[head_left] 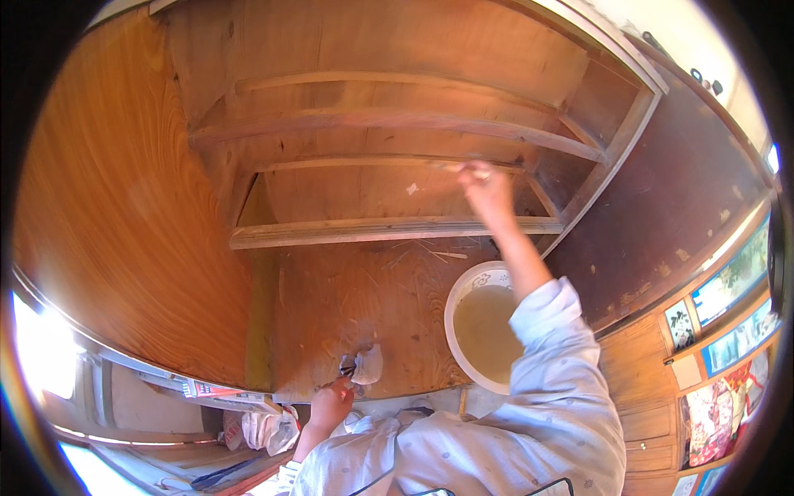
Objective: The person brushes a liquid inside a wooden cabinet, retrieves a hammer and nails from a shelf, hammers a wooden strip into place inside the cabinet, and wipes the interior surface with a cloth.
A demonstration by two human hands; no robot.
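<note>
My right hand [486, 188] is raised before the rails inside a wooden cabinet [347, 198]. Its fingers are closed on a thin pale sliver [447, 167] that points left, blurred by motion. Low down, near the cabinet floor's front edge, my left hand [333, 403] is closed on a small dark tool [348, 369] whose kind I cannot make out. Beside that tool sits a whitish flat piece [369, 364]. Below my right forearm stands a white basin [453, 331] holding cloudy tan liquid.
Several wooden rails [389, 232] cross the cabinet in front of its back panel. Thin wood splinters [447, 255] lie on the cabinet floor. A wood-grained panel [124, 207] closes the left side, a dark one [653, 207] the right. Plastic bags [269, 430] sit at lower left.
</note>
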